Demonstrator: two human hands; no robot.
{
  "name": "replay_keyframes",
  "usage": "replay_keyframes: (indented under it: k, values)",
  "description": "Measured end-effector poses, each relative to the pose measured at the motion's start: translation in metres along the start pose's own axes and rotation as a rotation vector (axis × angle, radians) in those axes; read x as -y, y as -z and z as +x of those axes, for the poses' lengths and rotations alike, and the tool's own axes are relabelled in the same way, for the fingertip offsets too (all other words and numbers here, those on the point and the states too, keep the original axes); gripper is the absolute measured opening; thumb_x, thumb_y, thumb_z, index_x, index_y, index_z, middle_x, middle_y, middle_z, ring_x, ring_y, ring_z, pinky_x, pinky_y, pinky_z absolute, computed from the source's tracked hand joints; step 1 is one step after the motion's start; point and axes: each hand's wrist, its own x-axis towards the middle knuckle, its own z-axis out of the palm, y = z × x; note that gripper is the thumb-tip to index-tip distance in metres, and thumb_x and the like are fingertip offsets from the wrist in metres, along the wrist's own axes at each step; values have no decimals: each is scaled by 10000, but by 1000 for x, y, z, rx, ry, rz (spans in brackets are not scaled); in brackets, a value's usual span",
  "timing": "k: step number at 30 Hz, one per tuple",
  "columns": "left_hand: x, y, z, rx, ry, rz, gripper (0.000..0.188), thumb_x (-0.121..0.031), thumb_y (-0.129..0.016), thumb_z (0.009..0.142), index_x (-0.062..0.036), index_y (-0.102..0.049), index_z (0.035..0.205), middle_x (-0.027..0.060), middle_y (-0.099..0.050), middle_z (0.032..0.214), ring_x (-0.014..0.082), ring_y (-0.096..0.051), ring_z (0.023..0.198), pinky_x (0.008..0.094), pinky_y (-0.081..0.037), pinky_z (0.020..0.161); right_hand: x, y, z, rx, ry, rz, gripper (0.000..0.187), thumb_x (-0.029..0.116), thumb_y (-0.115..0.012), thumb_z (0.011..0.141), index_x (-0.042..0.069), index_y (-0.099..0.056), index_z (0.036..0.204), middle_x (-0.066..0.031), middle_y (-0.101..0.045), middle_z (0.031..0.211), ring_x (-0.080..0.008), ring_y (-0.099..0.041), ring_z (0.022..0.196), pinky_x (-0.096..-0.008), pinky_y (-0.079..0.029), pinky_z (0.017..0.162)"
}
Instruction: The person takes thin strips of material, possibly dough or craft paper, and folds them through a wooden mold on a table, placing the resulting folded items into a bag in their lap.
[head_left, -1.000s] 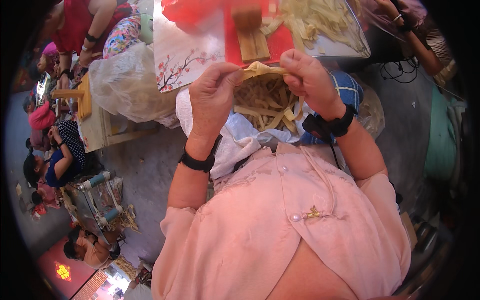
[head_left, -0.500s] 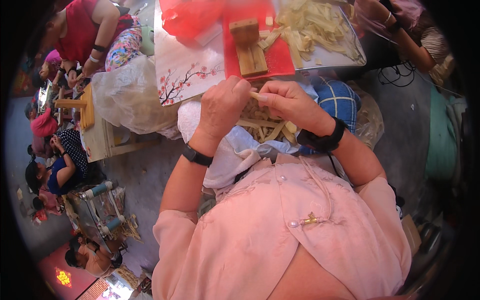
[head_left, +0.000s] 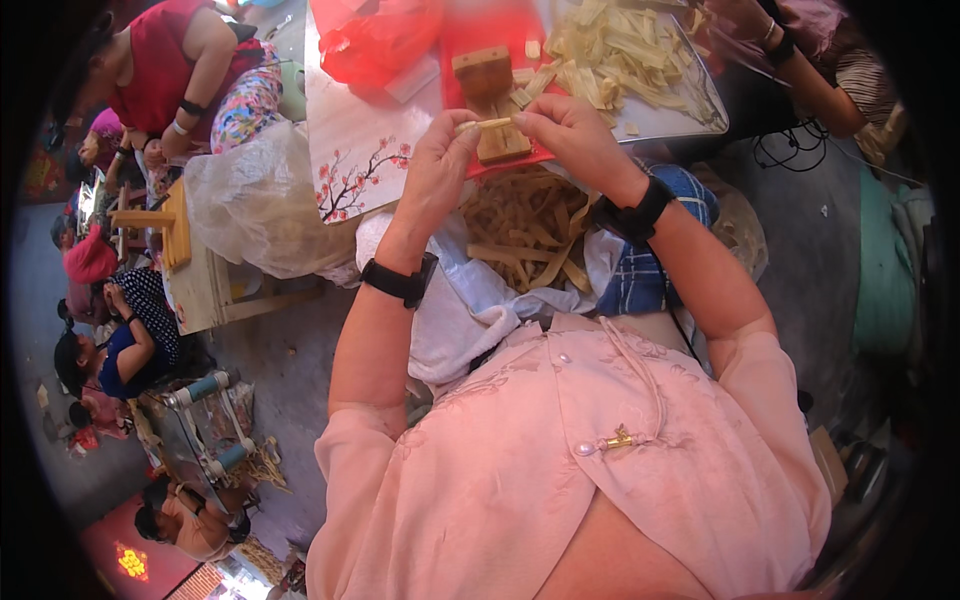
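Observation:
Between my two hands a short pale-yellow strip (head_left: 494,123) is stretched level, in front of a wooden block tool (head_left: 484,75). My left hand (head_left: 440,152) is closed and pinches the strip's left end. The fingers of my right hand (head_left: 565,135) are closed on its right end. The wooden tool has an upright block on a flat base and stands on a red sheet (head_left: 510,35); my hands and the strip cover part of its base. Below my hands, several cut yellowish strips (head_left: 525,215) lie heaped in a cloth-lined spot at my lap.
A tray (head_left: 708,110) at the far right holds a pile of flat yellow strips (head_left: 620,55). A red plastic bag (head_left: 375,50) lies on the flower-printed board (head_left: 345,150). Left stands a low wooden table (head_left: 200,290) with a clear plastic bag (head_left: 265,200). Other people sit left and far right.
Both hands have moved away from me, up over the wooden tool's base, and farther apart. The strip now lies level between them, and more of the lap heap shows.

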Motion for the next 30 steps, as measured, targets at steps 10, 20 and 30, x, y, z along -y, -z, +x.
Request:
replay_keyframes:
  k: [10,20,30]
  values:
    - [12,7,1,-191,-46,724,238,-223,-545,878,-38,-600,1017,187,-632,873,345,-583,825,383,-460,762,-14,-2,0,-129,13,-454,238,227,-547,877,2,-598,819,-180,-581,695,-298,-577,652,-353,-454,616]
    - [19,-30,-68,111,311,-758,405,-373,-445,972,-46,-530,1195,79,-609,1094,168,-610,937,312,-492,833,50,-42,-52,-97,441,-154,137,151,-619,841,43,-627,925,-137,-611,806,-312,-576,775,-382,-464,692]
    - [19,-18,-54,233,379,-785,198,-142,-490,932,-22,-565,1072,58,-613,1023,150,-602,920,283,-503,769,55,-42,-55,-26,160,147,209,225,-537,949,30,-589,896,-78,-540,676,-139,-502,569,-252,-420,531]
